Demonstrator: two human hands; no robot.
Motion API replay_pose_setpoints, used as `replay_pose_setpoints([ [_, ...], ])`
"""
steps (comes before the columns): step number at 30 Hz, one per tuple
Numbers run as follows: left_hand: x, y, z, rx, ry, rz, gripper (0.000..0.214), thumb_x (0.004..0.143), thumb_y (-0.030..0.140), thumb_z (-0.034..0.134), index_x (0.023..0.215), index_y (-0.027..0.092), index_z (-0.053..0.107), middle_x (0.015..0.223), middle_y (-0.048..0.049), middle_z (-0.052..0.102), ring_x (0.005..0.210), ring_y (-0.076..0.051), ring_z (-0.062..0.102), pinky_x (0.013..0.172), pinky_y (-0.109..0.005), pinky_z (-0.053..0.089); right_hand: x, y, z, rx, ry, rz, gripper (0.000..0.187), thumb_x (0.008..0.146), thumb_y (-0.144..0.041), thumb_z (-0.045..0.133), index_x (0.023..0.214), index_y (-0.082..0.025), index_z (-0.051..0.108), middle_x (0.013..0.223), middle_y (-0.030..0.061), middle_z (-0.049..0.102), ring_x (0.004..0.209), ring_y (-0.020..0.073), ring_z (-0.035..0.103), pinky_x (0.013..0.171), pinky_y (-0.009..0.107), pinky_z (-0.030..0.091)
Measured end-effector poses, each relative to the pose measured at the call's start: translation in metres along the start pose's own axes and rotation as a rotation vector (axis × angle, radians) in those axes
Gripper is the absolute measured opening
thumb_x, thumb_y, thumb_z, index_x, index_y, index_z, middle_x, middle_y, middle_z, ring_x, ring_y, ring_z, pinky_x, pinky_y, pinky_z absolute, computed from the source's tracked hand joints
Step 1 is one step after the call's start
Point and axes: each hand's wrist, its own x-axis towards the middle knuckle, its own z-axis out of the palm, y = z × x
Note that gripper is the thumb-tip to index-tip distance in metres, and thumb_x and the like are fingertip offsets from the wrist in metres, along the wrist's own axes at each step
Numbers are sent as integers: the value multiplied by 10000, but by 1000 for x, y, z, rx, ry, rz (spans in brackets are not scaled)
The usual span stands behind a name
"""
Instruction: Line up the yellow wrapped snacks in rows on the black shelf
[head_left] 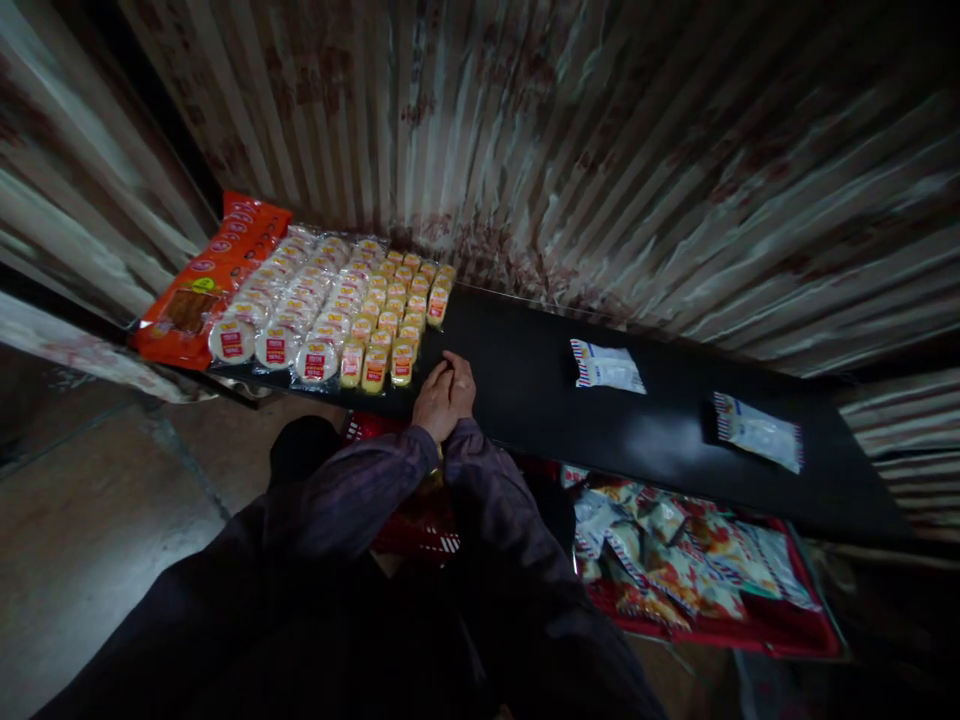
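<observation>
My left hand (432,402) and my right hand (461,388) are together at the front edge of the black shelf (517,375), touching each other. Both look closed, fingers pressed together; whether anything is between them is hidden. Just left of them stand rows of small yellow wrapped cakes (376,368). Beyond those are rows of round white wrapped cakes (275,345) with red labels. An orange packet (212,270) lies at the shelf's left end. To the right, a white packet (607,366) and another white packet (759,432) lie flat on the shelf.
Below the shelf, a red basket (806,640) holds several snack packets (675,550). Another red basket (420,542) sits under my forearms, partly hidden. A pleated patterned curtain (480,130) hangs behind the shelf. Tiled floor (112,520) shows at left.
</observation>
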Motion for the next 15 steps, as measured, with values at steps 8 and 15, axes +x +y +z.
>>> replay_pose_setpoints([
  [8,-102,-18,-28,42,-28,154,410,941,373,345,1178,117,561,1348,-157,487,1276,-211,436,1110,-365,351,-100,-40,-3,-113,-44,-114,378,830,-132,417,1131,-158,645,1179,108,606,1118,195,523,1009,342,413],
  [15,-155,-82,-20,84,-317,144,354,916,350,363,1030,142,626,1151,-136,607,1149,-221,515,1062,-368,382,-184,-8,26,-115,-216,27,373,775,-143,504,1098,-217,675,1208,80,617,1139,206,536,1010,343,425],
])
